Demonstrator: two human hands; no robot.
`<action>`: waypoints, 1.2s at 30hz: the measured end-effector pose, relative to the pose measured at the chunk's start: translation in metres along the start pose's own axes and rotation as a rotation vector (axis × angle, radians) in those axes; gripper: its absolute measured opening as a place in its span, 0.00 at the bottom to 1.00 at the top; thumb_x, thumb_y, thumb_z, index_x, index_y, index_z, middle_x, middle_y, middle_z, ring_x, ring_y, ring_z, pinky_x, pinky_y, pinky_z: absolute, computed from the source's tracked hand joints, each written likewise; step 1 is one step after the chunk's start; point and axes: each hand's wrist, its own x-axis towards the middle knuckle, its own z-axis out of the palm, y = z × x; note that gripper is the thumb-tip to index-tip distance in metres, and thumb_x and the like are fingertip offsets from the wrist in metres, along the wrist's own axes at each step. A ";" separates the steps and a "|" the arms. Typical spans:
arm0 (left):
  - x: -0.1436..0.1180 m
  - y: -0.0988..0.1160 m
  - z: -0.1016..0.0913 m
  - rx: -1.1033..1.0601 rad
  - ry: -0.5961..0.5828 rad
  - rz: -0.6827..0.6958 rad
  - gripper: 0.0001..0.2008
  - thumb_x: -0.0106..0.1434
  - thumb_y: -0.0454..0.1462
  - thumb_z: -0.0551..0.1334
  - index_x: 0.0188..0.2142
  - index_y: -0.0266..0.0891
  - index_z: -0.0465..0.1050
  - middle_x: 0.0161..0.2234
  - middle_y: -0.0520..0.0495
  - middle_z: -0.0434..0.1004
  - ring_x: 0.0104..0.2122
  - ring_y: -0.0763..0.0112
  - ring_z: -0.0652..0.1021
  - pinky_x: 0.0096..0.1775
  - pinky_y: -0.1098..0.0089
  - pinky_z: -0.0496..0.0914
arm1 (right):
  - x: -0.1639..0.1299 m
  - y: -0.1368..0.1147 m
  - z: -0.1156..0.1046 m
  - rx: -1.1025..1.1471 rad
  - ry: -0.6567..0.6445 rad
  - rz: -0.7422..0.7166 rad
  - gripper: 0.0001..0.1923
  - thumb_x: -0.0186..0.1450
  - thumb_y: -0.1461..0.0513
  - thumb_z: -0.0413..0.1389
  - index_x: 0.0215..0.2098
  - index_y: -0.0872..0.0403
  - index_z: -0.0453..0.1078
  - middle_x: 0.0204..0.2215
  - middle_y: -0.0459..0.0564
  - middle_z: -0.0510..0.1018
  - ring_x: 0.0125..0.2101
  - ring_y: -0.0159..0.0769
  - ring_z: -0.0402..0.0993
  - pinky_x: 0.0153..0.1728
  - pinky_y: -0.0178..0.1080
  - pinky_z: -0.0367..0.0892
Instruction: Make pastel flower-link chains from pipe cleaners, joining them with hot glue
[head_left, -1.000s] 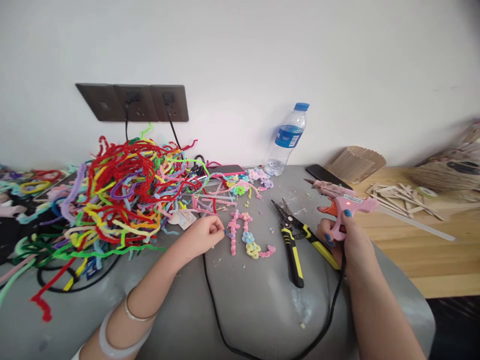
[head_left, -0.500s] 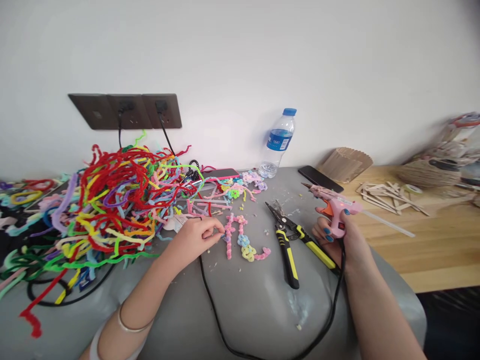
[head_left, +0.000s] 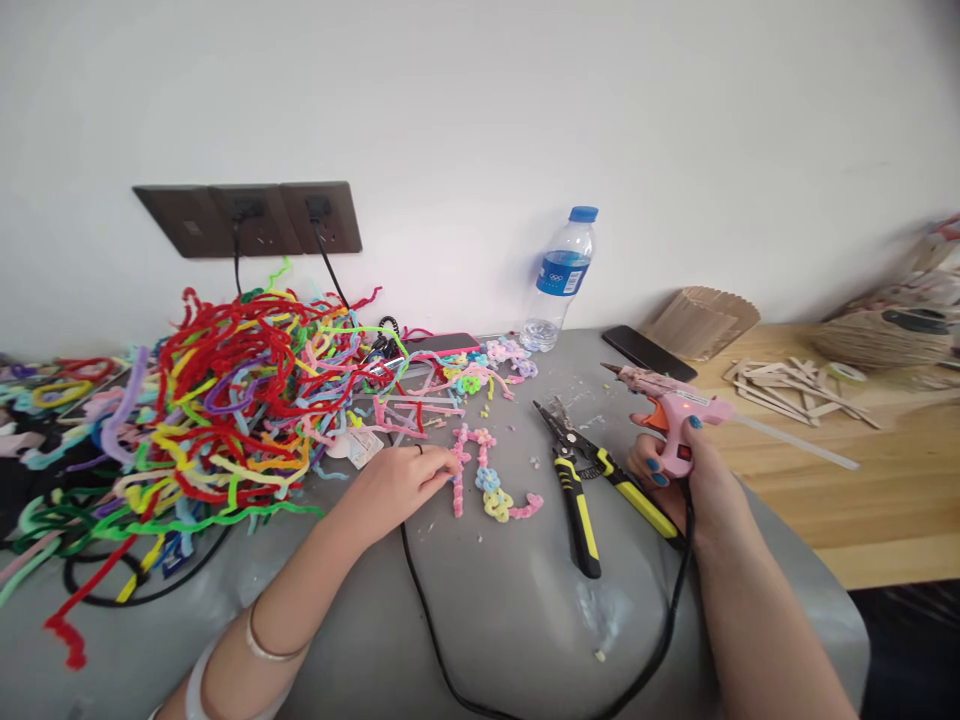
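**Hot glue gun held up beside a pipe-cleaner flower piece**

The right hand (head_left: 686, 470) is wrapped around the grip of a pink glue gun (head_left: 667, 400), fingers closed on it and one finger near the orange trigger, nozzle pointing toward nine o'clock and clear of the desk. The left hand (head_left: 397, 480) rests on the desk (head_left: 510, 620) with its fingers drawn together on the edge of a pastel flower piece (head_left: 487, 485), which lies flat at the desk's centre, at three o'clock of that hand; whether the fingers pinch it or only press it I cannot tell.

Risks, as I judge them: the nozzle is likely hot, and the left fingertips sit right on the piece, so glue laid there could burn them. The gun's black cord (head_left: 427, 620) loops across the desk under the left forearm; a tug by either arm could jerk the gun or drag the piece. The yellow-handled pliers (head_left: 581, 490) lie between the two hands, in the gun's way. A drip could fall on the desk, which already shows pale blobs.

The desk is grey, littered with scraps. A heap of pipe cleaners (head_left: 225, 410) fills its ten o'clock side, below wall sockets (head_left: 247, 215). A water bottle (head_left: 559, 280) stands at twelve o'clock against a white wall, a dark phone (head_left: 645, 350) beside it. At two o'clock a wooden top carries wooden sticks (head_left: 795, 385).
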 end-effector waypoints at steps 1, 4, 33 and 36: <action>0.000 0.000 0.000 0.008 -0.004 0.004 0.10 0.69 0.33 0.55 0.41 0.44 0.75 0.33 0.52 0.80 0.30 0.70 0.77 0.34 0.72 0.63 | 0.000 0.000 0.001 0.005 0.000 -0.001 0.23 0.63 0.43 0.55 0.39 0.53 0.73 0.12 0.41 0.62 0.12 0.30 0.51 0.16 0.36 0.48; 0.000 0.001 0.001 0.012 -0.018 0.008 0.10 0.69 0.33 0.55 0.41 0.44 0.75 0.36 0.51 0.82 0.32 0.69 0.78 0.35 0.71 0.64 | -0.002 -0.001 0.004 0.031 0.010 0.000 0.22 0.63 0.43 0.56 0.38 0.53 0.74 0.12 0.41 0.63 0.12 0.28 0.50 0.17 0.36 0.47; 0.000 -0.028 -0.019 0.088 0.266 -0.314 0.08 0.63 0.33 0.58 0.38 0.42 0.77 0.41 0.47 0.76 0.31 0.69 0.75 0.32 0.71 0.63 | 0.024 -0.009 -0.003 -0.098 -0.082 0.246 0.24 0.57 0.41 0.59 0.27 0.53 0.73 0.13 0.44 0.65 0.13 0.30 0.55 0.15 0.34 0.53; 0.001 -0.029 -0.015 0.083 0.245 -0.319 0.09 0.63 0.32 0.58 0.35 0.42 0.77 0.39 0.48 0.76 0.29 0.70 0.75 0.31 0.71 0.64 | 0.028 -0.010 -0.005 -0.114 -0.117 0.315 0.23 0.58 0.42 0.59 0.28 0.53 0.72 0.14 0.45 0.66 0.14 0.29 0.56 0.14 0.33 0.55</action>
